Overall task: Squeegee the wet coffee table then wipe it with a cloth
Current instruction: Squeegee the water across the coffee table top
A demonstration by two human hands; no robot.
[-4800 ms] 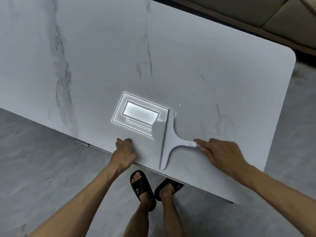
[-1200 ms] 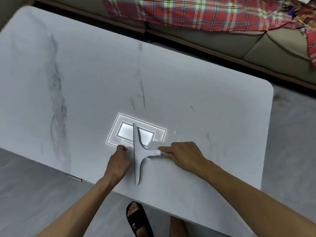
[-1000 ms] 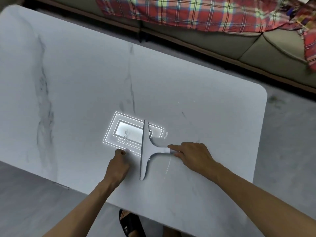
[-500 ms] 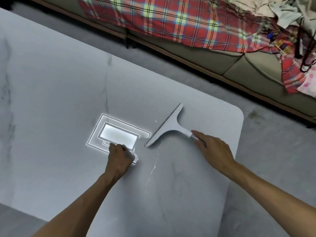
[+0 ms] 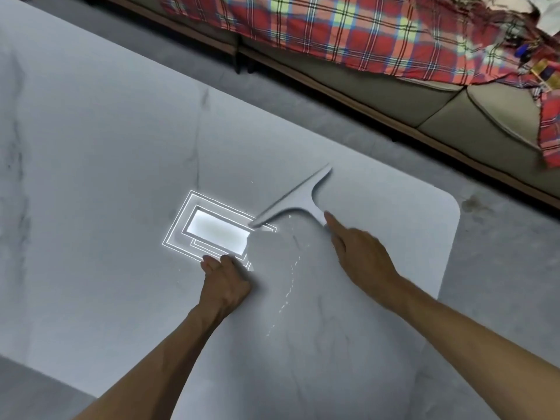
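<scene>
The right hand (image 5: 359, 253) gripped the grey T-shaped squeegee (image 5: 298, 199) by its handle on the white marble-patterned coffee table (image 5: 106, 147), while the left hand (image 5: 224, 280) rested curled, holding nothing.

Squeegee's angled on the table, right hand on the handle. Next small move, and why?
Probably draw the squeegee with the right hand toward the near edge, over the thin line of droplets on the table. That streak lies just behind the blade, so it looks unswept. The left hand rests fisted beside it, clear of that path.
</scene>
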